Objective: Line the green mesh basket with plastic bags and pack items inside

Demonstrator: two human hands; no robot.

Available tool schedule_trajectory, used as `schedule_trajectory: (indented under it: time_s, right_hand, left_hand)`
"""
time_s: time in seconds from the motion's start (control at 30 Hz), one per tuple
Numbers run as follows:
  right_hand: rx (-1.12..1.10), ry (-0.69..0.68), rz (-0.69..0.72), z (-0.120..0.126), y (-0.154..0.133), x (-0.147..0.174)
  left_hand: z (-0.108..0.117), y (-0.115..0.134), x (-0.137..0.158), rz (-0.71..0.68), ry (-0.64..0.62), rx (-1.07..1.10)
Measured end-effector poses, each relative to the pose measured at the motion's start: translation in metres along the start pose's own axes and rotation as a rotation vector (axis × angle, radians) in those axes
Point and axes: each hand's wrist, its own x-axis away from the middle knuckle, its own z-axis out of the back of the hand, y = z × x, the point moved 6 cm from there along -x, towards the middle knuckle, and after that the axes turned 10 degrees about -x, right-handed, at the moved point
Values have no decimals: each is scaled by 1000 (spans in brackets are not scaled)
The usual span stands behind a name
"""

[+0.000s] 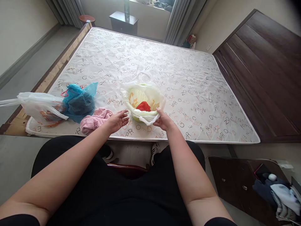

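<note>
A pale green basket (141, 94) stands on the mattress in front of me, with a white plastic bag (154, 89) lining it and folded over its rim. Something red (144, 106) lies at the bottom inside the bag. My right hand (162, 120) pinches the bag's edge at the near right of the rim. Left of the basket, my left hand (118, 121) is held with its fingers apart and nothing in it. Just beside that hand lies a crumpled pink towel (95, 121).
A blue plastic bag (80, 102) with dark contents and a tied white plastic bag (39, 106) sit at the left of the letter-printed mattress (188, 84). A dark headboard (263, 75) rises at right. Clothes (282, 194) lie on a brown nightstand (225, 175) at lower right.
</note>
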Motion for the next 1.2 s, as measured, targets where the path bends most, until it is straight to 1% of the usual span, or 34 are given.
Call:
schedule_trajectory:
  time_s: [0.03,0.07,0.1,0.23,0.33,0.47,0.6,0.7,0.8,0.87,1.0,1.07,1.2]
  right_hand:
    - [-38,58,37,4,-2,-3]
    - [-57,86,61,7,-3,-4]
    - [-57,81,68,7,-3,-6]
    - [14,-73,4,-1,5,-4]
    - [79,-163,-69,-9,12,1]
    - [151,-189,-161,-16,20,5]
    - [164,-216,-174,-20,22,4]
    - [134,-234,-180,-20,24,1]
    - [47,-242,-194,-21,25,-2]
    - [-13,-222,-190,-22,25,-3]
    - [-61,-198,-183,-24,24,-1]
    - [-57,-212,-190,-25,24,-1]
    - [-40,-255,-199,-27,27,0]
  left_hand:
    - [-2,0,1,-4,-16,-7]
    - [-4,0,1,-10,-36,-16]
    - [-6,0,2,-16,-56,-27]
    - [-13,-5,3,5,-126,-67]
    - [-11,-8,0,17,-101,-45]
    - [-1,-11,-11,-12,-59,-8]
    - [7,-11,-19,-55,-68,-2]
    - [6,-11,-18,-41,-73,4]
    - [1,-14,-13,37,-48,36]
    - [-2,-18,-9,97,-34,40]
    - [-8,-24,-5,166,-124,-54]
    - [-11,-23,-3,153,-154,-60]
    - [-13,-16,-1,72,-138,-19]
